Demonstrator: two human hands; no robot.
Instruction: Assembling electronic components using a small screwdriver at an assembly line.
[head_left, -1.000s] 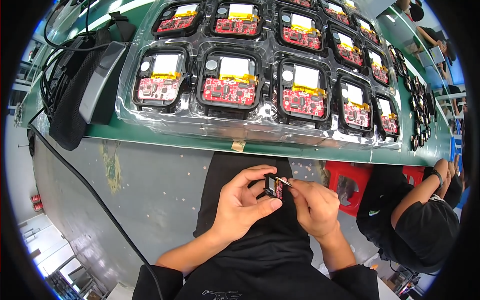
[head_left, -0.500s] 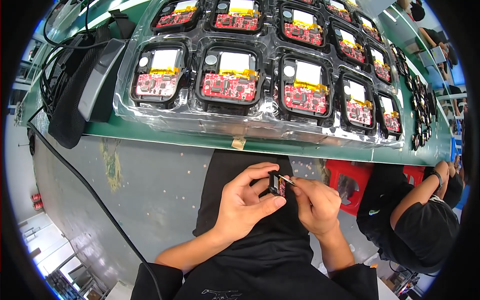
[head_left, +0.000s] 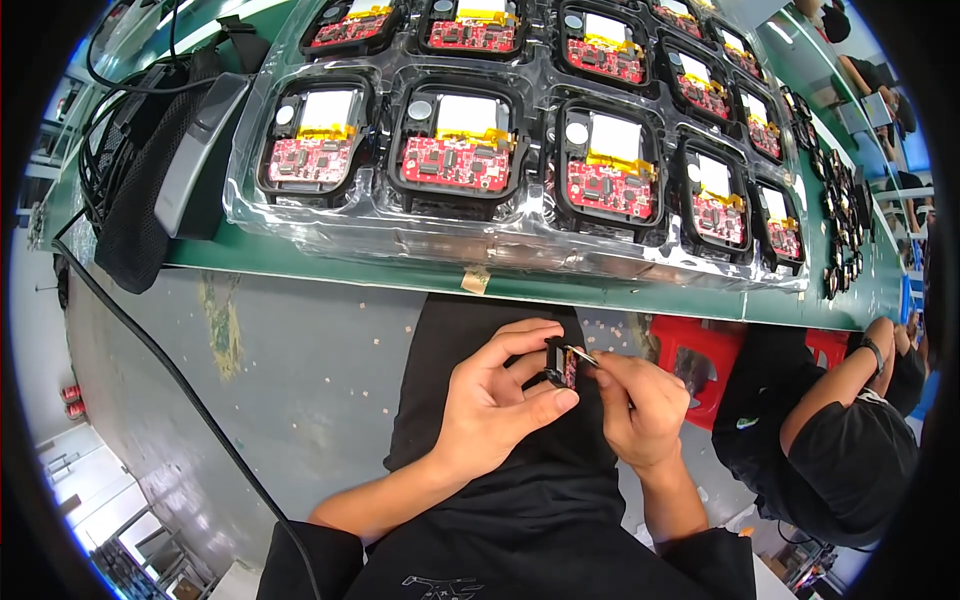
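Observation:
My left hand grips a small black device housing between thumb and fingers, above my lap. A strip of red circuit board shows along the housing's right side. In my right hand is a pair of thin metal tweezers, pinched between thumb and forefinger. Its tip meets the upper right edge of the housing; the exact contact point is too small to make out.
Beyond my hands, a clear plastic tray on the green table holds several black housings with red boards. A black cable hangs at the left. A red stool and a seated person are at the right.
Both hands have shifted slightly right with the housing and tweezers. The tweezers still meet the housing's upper edge.

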